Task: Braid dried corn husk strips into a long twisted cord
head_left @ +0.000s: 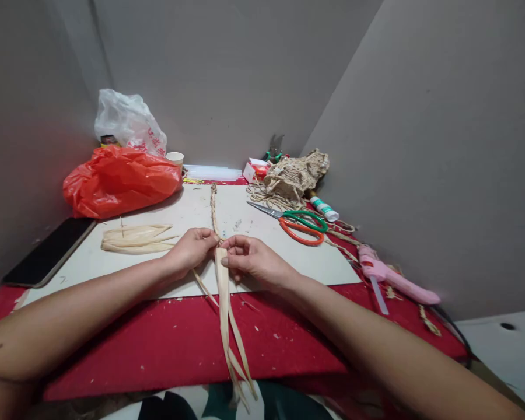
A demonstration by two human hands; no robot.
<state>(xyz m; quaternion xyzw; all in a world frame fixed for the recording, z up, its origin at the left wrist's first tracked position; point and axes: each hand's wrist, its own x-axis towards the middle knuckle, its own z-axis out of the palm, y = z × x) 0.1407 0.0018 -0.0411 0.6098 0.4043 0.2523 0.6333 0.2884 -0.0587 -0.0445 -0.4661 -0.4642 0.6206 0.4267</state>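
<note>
A thin braided cord (pixel 213 204) of dried husk runs down the white board to my two hands. My left hand (pixel 196 244) pinches the cord at the lower end of the braid. Beside it, my right hand (pixel 250 256) has thumb and fingers closed on a wide pale husk strip (pixel 223 297). The loose strips hang from the hands over the table's front edge, their tips spread near my lap. To the left lies a small bundle of flat husk pieces (pixel 135 238). The fingertips partly hide where cord and strip meet.
Green-and-orange scissors (pixel 304 226) lie right of my hands on the white board (pixel 332 268). Further right are a pink glue gun (pixel 389 274), a glue stick (pixel 324 208) and heaped braided cord (pixel 297 175). A phone (pixel 50 251) and a red plastic bag (pixel 122 181) sit left.
</note>
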